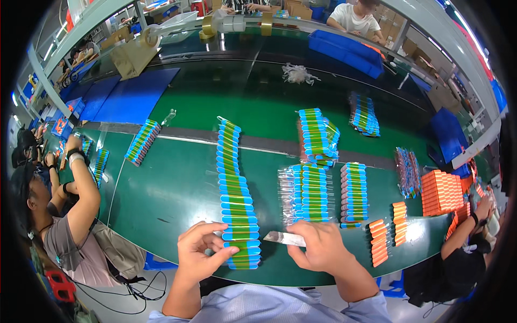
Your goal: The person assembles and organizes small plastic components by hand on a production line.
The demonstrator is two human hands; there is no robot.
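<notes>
Blue-and-green stick strip (237, 212) is laid lengthwise on the green table (167, 183); at its near end, thumb and forefinger of the left hand (200, 250) are spread along its left edge. A slant-tipped, white-wrapped blade (285, 238) is pinched in the right hand (320, 245). Strip judged light, flexible, slick; best held flat by both edges. Its sticks are too close-set for a sure count. Counted beyond: two short orange rows (378, 242), one orange stack (441, 192), one crumpled plastic wad (300, 74), one long blue bin (344, 54).
</notes>
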